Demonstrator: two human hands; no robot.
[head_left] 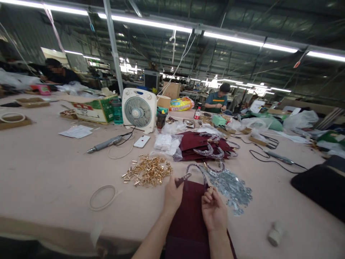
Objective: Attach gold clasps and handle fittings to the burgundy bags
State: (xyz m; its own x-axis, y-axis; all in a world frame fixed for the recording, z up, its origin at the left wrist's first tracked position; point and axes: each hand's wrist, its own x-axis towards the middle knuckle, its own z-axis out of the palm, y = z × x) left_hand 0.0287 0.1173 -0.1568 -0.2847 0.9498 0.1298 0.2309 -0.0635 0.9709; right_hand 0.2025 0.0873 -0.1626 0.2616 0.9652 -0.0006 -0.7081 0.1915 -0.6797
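Observation:
A dark maroon fabric panel [192, 216] lies in front of me, running off the table's near edge. A curved, plastic-wrapped bag handle [198, 168] arches at its far end. My left hand [173, 194] is closed on a maroon strap end with a small metal plate on it, left of the panel. Between the fingertips of my right hand [215, 210] is a small gold metal fitting [210, 190], close to the handle's right end. Left of my hands is a pile of gold fittings [149, 171]; to the right lie many flat silver plates [229, 189].
Stacked maroon pieces with handles [199, 145] lie beyond my hands. A fan [138, 109], phone [142, 141] and electric screwdriver [105, 144] stand or lie to the left. Another corded tool [280, 157], black item [320, 183] and white roll [275, 233] are right. A co-worker [217, 99] sits opposite.

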